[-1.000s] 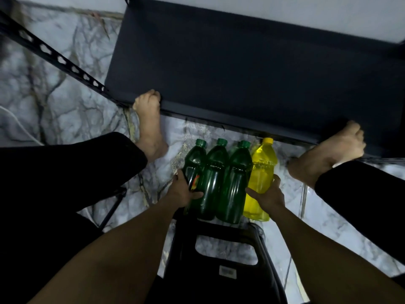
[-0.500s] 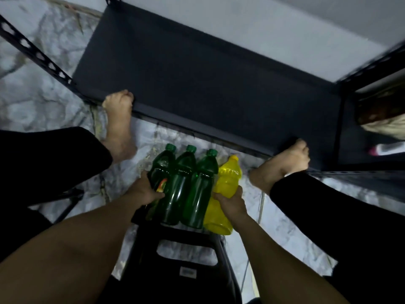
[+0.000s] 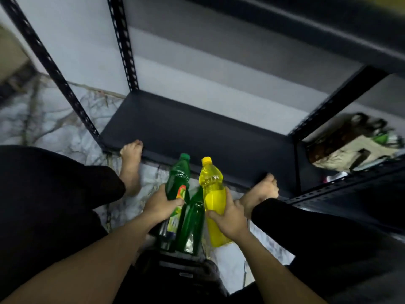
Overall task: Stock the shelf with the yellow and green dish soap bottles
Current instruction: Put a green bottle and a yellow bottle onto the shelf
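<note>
**Two bottles in hand, caps toward the shelf**

Marble floor [image 3: 54,128] runs under a dark metal shelf [image 3: 197,132] that stands against a pale wall [image 3: 76,40]. The bottom board shows as one broad dark span between the slotted uprights [image 3: 122,40], and its front lip lies just beyond the bottle caps.

My left hand [image 3: 161,205] has its fingers wrapped round the lower body of a green bottle [image 3: 176,178]. My right hand [image 3: 228,216] has its fingers clamped round the middle of the yellow bottle [image 3: 212,189]. Both bottles run lengthwise away from me, caps toward the shelf and bases toward my body, with the caps leaning a little toward each other.

Between my hands stands a second green bottle [image 3: 192,222], its neck hidden behind the two I hold. A labelled bottle [image 3: 168,229] beside it is mostly covered by my left wrist. My left hand also hides the base of the bottle it holds. I cannot tell whether the yellow bottle's base rests on anything. They sit over a black stool [image 3: 186,268], which is dark and hard to make out.

My left foot [image 3: 131,163] touches the shelf lip on one side of the bottles and my right foot [image 3: 263,189] reaches it on the other, leaving a narrow lane between them. A pale bundle [image 3: 350,145] on the neighbouring rack to the right is too blurred to identify.
</note>
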Tool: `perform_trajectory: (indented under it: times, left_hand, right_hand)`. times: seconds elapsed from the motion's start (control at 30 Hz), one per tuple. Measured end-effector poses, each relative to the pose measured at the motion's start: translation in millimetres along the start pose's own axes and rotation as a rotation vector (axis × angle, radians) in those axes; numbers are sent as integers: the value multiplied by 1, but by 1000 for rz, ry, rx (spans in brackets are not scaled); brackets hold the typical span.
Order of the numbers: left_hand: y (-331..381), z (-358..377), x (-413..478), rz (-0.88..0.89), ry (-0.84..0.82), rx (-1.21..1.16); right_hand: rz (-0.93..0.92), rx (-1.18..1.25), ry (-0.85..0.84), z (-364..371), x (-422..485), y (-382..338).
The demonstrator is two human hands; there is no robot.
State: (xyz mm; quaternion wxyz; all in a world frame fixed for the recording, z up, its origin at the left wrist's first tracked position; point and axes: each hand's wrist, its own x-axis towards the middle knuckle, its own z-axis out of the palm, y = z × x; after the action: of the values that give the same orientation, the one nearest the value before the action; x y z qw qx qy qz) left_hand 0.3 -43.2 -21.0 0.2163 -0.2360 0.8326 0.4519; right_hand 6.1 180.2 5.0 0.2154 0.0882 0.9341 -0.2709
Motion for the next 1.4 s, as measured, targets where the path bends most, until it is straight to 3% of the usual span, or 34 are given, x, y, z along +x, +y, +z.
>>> perform_trajectory:
  times: [0.33,0.57,0.77,1.1,1.4]
  left_hand:
    - [104,-82,-105,406,154,-19]
    - [156,-137,-173,727,232,-236]
    - [217,-176,-213,986,309,-260]
    - [338,-217,-235,1290,415,-288]
    - [419,-218,-162,1345,543,-322]
  right_hand:
    - [-359,174,283,-91,-71,-67]
    - [-651,330,463,-156,-123,-112]
    - [-817,470,694,-227,-157,-163]
    - [-889,452,989,-340,-156,-224]
    - [-760,410,1013,-386,-65,-229]
